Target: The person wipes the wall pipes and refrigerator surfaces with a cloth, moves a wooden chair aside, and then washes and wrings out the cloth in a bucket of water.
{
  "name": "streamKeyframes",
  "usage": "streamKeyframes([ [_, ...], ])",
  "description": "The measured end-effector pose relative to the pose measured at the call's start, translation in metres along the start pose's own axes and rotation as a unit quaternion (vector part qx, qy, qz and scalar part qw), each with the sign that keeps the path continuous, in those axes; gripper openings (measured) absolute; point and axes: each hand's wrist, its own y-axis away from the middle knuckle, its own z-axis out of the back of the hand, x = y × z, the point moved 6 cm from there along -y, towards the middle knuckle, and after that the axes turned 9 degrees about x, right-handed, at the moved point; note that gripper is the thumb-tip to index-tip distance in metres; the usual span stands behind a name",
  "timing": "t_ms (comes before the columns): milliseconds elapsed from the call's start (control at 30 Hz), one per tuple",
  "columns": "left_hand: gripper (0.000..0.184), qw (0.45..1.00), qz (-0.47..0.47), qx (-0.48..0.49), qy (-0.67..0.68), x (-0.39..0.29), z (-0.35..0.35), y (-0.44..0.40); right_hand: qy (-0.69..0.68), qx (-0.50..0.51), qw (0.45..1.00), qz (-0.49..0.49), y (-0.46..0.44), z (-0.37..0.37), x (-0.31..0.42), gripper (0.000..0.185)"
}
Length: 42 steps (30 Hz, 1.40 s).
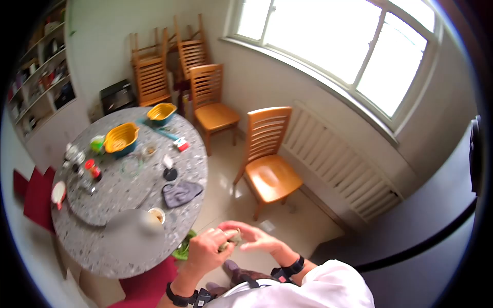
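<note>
In front of my body, my left hand [208, 249] is closed around a small greenish-beige item [235, 238]. Its kind is too blurred to make out, and part of it is hidden by the fingers. My right hand [258, 240] faces it from the other side, with curved fingers and thumb apart close to the item. Whether the right fingertips touch it, I cannot tell. Below and left of the hands, green leafy stuff [183, 247] shows near the table's edge.
A round grey table [179, 226] stands left, bearing yellow baskets [122, 137], a grey cloth [181, 194], bottles and a small cup [157, 215]. A wooden chair [272, 177] stands ahead, a radiator [341, 164] under the window, a dark appliance [421, 231] right.
</note>
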Motion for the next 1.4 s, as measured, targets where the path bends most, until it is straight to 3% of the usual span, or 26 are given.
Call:
streamKeyframes([
  [33,0.027,0.999,-0.038,0.017,0.01,0.002,-0.019,-0.01,0.038,0.002,0.999,-0.02,0.01,0.001,-0.005,0.063],
  [100,0.027,0.995,-0.052,0.079,-0.029,-0.004,-0.038,-0.032,-0.046,-0.019,0.995,-0.082,0.031,0.021,-0.03,0.052],
  [167,0.031,0.993,-0.075,0.086,-0.006,-0.001,-0.049,-0.052,0.046,-0.132,0.983,-0.121,0.054,0.038,-0.021,0.032],
  [267,0.039,0.977,-0.113,0.177,0.033,-0.002,-0.076,-0.087,0.138,-0.177,0.96,-0.165,0.095,0.071,0.001,0.026],
  [333,0.042,0.972,-0.162,0.167,0.039,-0.004,-0.096,-0.111,0.374,-0.235,0.882,-0.166,0.124,0.097,0.018,0.025],
  [400,0.053,0.965,-0.198,0.158,0.06,-0.007,-0.116,-0.135,0.292,-0.296,0.895,-0.161,0.15,0.121,0.026,0.028],
  [467,0.043,0.979,-0.186,0.081,0.021,-0.002,-0.133,-0.158,0.233,-0.327,0.901,-0.166,0.168,0.135,0.034,0.03],
  [500,0.04,0.985,-0.168,0.031,0.002,0.002,-0.143,-0.17,0.14,-0.363,0.916,-0.099,0.175,0.144,0.04,0.033],
  [533,0.048,0.991,-0.13,-0.014,-0.009,0.012,-0.156,-0.181,0.045,-0.392,0.918,-0.029,0.182,0.156,0.045,0.037],
  [567,0.059,0.996,-0.073,-0.06,-0.003,0.025,-0.17,-0.191,0.05,-0.394,0.917,-0.027,0.183,0.17,0.051,0.037],
  [633,0.066,0.976,0.06,-0.118,0.173,0.061,-0.207,-0.198,-0.179,-0.432,0.879,0.097,0.189,0.199,0.056,0.042],
  [667,0.068,0.955,0.176,-0.036,0.236,0.107,-0.259,-0.193,-0.203,-0.443,0.866,0.115,0.195,0.214,0.058,0.041],
  [700,0.068,0.955,0.174,-0.035,0.237,0.124,-0.283,-0.186,-0.202,-0.444,0.865,0.116,0.2,0.223,0.059,0.041],
  [733,0.063,0.82,0.265,0.134,0.489,0.139,-0.333,-0.177,-0.207,-0.441,0.864,0.124,0.202,0.232,0.056,0.04],
  [767,0.059,0.588,0.325,0.288,0.683,0.118,-0.36,-0.172,-0.212,-0.438,0.863,0.133,0.203,0.24,0.053,0.039],
  [800,0.059,0.59,0.323,0.288,0.682,0.111,-0.365,-0.178,-0.16,-0.456,0.869,0.107,0.204,0.249,0.048,0.039],
  [833,0.051,0.575,0.299,0.251,0.719,0.083,-0.356,-0.188,-0.134,-0.49,0.861,0.016,0.203,0.246,0.052,0.042],
  [867,0.043,0.559,0.273,0.213,0.754,0.067,-0.349,-0.197,-0.119,-0.458,0.881,0.018,0.204,0.253,0.047,0.044],
  [900,0.043,0.559,0.273,0.215,0.753,0.064,-0.35,-0.202,-0.104,-0.427,0.898,0.019,0.205,0.257,0.038,0.046],
  [967,0.033,0.725,0.297,0.167,0.599,0.081,-0.344,-0.214,-0.108,-0.427,0.897,0.029,0.207,0.263,0.04,0.045],
  [1033,0.033,0.743,0.313,0.157,0.571,0.096,-0.345,-0.229,-0.071,-0.456,0.886,-0.044,0.216,0.278,0.032,0.035],
  [1100,0.031,0.806,0.228,0.091,0.538,0.1,-0.326,-0.261,-0.045,-0.488,0.869,-0.066,0.216,0.299,0.034,0.029],
  [1233,0.027,0.799,0.218,0.005,0.561,0.11,-0.288,-0.307,-0.002,-0.584,0.81,-0.044,0.214,0.324,0.055,0.028],
  [1333,0.023,0.769,0.215,0.064,0.599,0.129,-0.268,-0.331,0.014,-0.621,0.782,0.041,0.192,0.338,0.067,0.02],
  [1367,0.026,0.758,0.202,0.099,0.613,0.137,-0.267,-0.341,0.019,-0.634,0.773,0.019,0.187,0.351,0.063,0.019],
  [1400,0.03,0.781,0.231,0.13,0.566,0.156,-0.265,-0.341,-0.044,-0.632,0.772,0.048,0.182,0.356,0.063,0.016],
])
